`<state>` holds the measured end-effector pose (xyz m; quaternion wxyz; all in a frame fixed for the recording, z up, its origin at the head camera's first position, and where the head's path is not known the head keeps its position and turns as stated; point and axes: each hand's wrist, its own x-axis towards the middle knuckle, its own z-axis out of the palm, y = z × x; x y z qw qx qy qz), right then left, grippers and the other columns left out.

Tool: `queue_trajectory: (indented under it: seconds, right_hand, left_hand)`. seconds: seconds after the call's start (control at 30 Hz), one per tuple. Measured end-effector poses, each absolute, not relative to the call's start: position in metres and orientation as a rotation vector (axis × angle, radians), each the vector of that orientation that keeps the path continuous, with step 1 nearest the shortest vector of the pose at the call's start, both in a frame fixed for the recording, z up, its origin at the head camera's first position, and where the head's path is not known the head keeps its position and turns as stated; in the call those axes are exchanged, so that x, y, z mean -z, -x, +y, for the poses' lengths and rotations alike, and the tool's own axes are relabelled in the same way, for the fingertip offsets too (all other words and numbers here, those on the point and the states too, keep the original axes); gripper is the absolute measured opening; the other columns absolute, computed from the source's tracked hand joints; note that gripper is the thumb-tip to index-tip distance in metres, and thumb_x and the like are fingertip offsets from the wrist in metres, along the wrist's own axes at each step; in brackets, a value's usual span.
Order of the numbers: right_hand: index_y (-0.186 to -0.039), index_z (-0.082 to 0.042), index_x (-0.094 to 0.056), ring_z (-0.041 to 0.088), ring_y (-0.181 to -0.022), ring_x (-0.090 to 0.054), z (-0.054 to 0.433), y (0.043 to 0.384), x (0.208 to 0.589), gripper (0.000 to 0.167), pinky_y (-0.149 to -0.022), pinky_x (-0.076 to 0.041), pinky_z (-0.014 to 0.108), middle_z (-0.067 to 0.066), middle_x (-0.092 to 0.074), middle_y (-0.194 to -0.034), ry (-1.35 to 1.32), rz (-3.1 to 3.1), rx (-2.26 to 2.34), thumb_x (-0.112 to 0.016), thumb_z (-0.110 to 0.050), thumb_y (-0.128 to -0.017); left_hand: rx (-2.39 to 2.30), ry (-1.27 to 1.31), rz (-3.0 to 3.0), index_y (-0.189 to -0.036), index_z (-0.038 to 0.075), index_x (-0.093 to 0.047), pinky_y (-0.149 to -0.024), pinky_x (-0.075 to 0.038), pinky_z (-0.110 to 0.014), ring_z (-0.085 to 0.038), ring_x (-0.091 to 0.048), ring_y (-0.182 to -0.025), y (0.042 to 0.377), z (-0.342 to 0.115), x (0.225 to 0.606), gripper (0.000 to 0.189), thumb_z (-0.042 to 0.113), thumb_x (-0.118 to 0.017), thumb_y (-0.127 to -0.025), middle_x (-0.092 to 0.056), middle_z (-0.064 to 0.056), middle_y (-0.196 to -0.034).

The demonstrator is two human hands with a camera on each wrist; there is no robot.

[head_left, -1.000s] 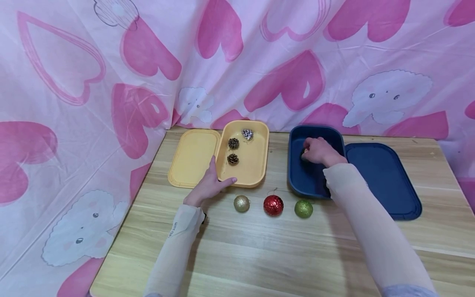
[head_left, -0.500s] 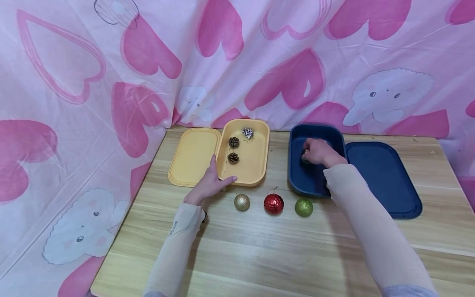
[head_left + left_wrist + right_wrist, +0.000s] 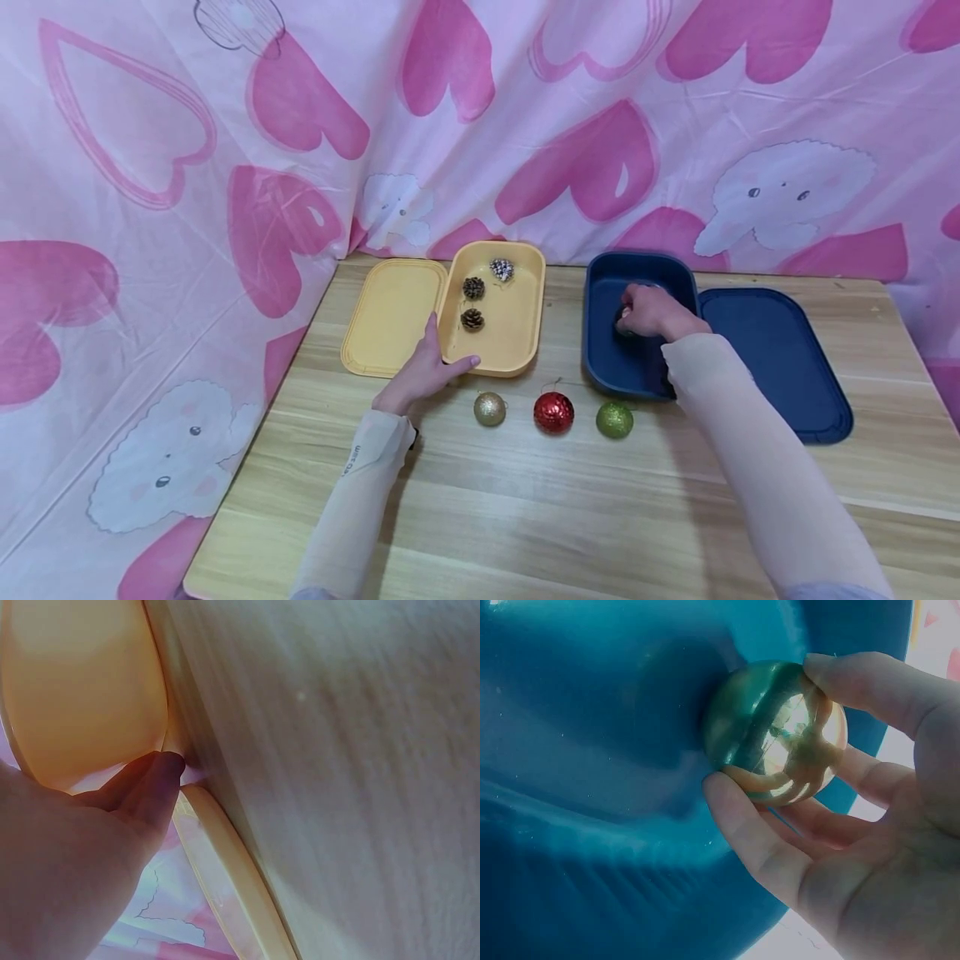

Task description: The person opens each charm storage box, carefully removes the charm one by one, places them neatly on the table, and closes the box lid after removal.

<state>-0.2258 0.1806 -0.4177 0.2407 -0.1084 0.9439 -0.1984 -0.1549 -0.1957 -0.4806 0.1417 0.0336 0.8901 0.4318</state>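
In the head view, my right hand [image 3: 651, 312] reaches down into the navy blue container [image 3: 592, 367]. Thumb and fingers grip a shiny gold ball ornament [image 3: 776, 733] with green reflections, close over the container's floor in the right wrist view. My left hand [image 3: 423, 369] lies at the near left corner of the yellow container [image 3: 517, 365], thumb stretched along the front wall and a straight finger up the left side. That container holds two brown pine cones [image 3: 472, 319] and a silvery, frosted-looking cone [image 3: 502, 269]. The left wrist view shows fingertips [image 3: 171, 762] right at its wall.
A yellow lid [image 3: 393, 317] lies left of the yellow container, and a navy lid [image 3: 776, 358] right of the navy one. In front sit a gold ball [image 3: 490, 409], a red ball [image 3: 553, 412] and a green ball [image 3: 615, 419]. A heart-patterned curtain [image 3: 577, 167] hangs behind the table.
My right hand has shifted slightly right and toward me inside the navy container, with the ball ornament in its grip. The left hand stays in place.
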Motion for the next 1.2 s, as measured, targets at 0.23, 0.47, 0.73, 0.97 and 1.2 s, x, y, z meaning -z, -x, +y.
queue_trajectory:
  seconds: [0.23, 0.47, 0.73, 0.97, 1.2]
  right_hand:
    - [-0.128, 0.007, -0.047, 0.039, -0.108, -0.046, 0.184, 0.225, 0.415, 0.05, -0.097, -0.042, 0.057, 0.027, -0.052, -0.121, 0.297, 2.654, 0.59, -0.063, -0.019, -0.089]
    - [-0.128, 0.003, -0.047, 0.039, -0.109, -0.041, 0.187, 0.222, 0.408, 0.049, -0.094, -0.042, 0.057, 0.026, -0.048, -0.121, 0.3, 2.713, 0.684, -0.064, -0.019, -0.087]
    - [-0.128, 0.001, -0.048, 0.039, -0.109, -0.043, 0.19, 0.216, 0.399, 0.051, -0.094, -0.041, 0.057, 0.025, -0.046, -0.123, 0.355, 2.784, 0.754, -0.066, -0.019, -0.085]
    - [-0.128, 0.001, -0.049, 0.039, -0.108, -0.045, 0.189, 0.209, 0.391, 0.05, -0.092, -0.041, 0.057, 0.025, -0.044, -0.124, 0.366, 2.815, 0.801, -0.067, -0.017, -0.085]
    - [-0.13, 0.0, -0.048, 0.038, -0.107, -0.045, 0.189, 0.202, 0.388, 0.053, -0.091, -0.043, 0.055, 0.025, -0.043, -0.127, 0.345, 2.832, 0.85, -0.068, -0.017, -0.084]
  left_hand:
    - [-1.232, -0.081, 2.567, -0.153, 0.006, 0.013, -0.119, -0.023, -0.045, -0.036, -0.029, -0.143, 0.154, -0.196, 0.479, 0.123, 0.054, -0.072, -0.079, -0.024, -0.032, -0.153]
    - [-1.246, -0.094, 2.566, -0.153, 0.005, 0.013, -0.119, -0.022, -0.045, -0.036, -0.029, -0.143, 0.153, -0.195, 0.48, 0.124, 0.055, -0.072, -0.079, -0.023, -0.031, -0.153]
    - [-1.248, -0.1, 2.571, -0.153, 0.004, 0.014, -0.118, -0.025, -0.044, -0.034, -0.035, -0.14, 0.153, -0.196, 0.478, 0.124, 0.055, -0.072, -0.079, -0.029, -0.031, -0.151]
    - [-1.237, -0.107, 2.577, -0.152, 0.004, 0.014, -0.119, -0.022, -0.044, -0.035, -0.028, -0.144, 0.152, -0.195, 0.477, 0.123, 0.054, -0.072, -0.08, -0.022, -0.03, -0.155]
    - [-1.219, -0.095, 2.574, -0.152, 0.005, 0.015, -0.12, -0.02, -0.045, -0.036, -0.022, -0.146, 0.153, -0.196, 0.479, 0.124, 0.056, -0.071, -0.079, -0.014, -0.03, -0.157]
